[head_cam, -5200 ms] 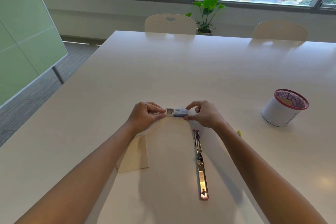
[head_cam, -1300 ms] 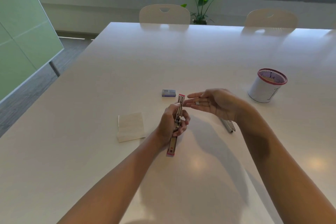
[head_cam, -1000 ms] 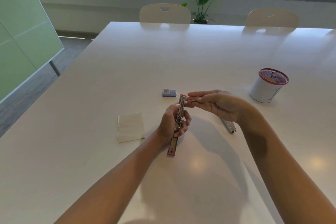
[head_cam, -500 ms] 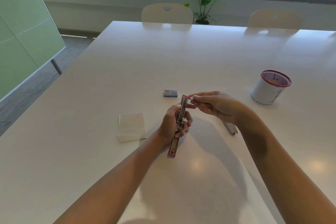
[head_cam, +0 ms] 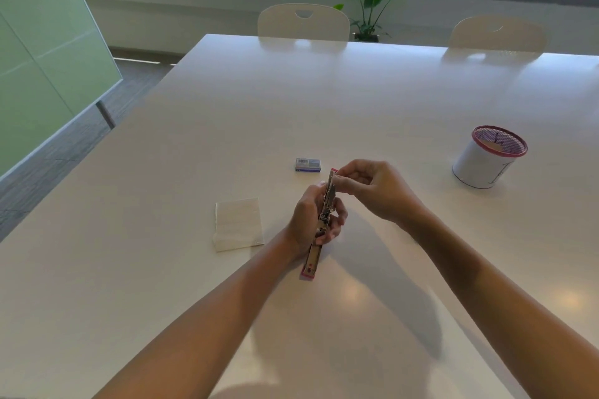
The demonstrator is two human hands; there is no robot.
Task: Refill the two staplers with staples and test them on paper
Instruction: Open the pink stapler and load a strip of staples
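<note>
A pink and metal stapler [head_cam: 314, 256], swung fully open, is tilted up off the white table [head_cam: 227, 107]. My left hand [head_cam: 311, 217] grips it around the middle. My right hand [head_cam: 372, 188] pinches something small at the stapler's upper end, fingers curled; the thing itself is too small to make out. A small blue staple box [head_cam: 308, 164] lies just beyond the hands. A folded white paper [head_cam: 238, 224] lies to the left of my left hand. A second stapler seen earlier is hidden behind my right forearm.
A white cup with a pink mesh rim [head_cam: 487, 157] stands at the right. Two pale chairs [head_cam: 303, 23] sit at the table's far edge, with a potted plant [head_cam: 372, 6] behind them. A green glass panel [head_cam: 42, 58] stands off the table's left side.
My right hand went from flat and open to curled, and now pinches at the top of the stapler. My left hand keeps holding the stapler in the same place.
</note>
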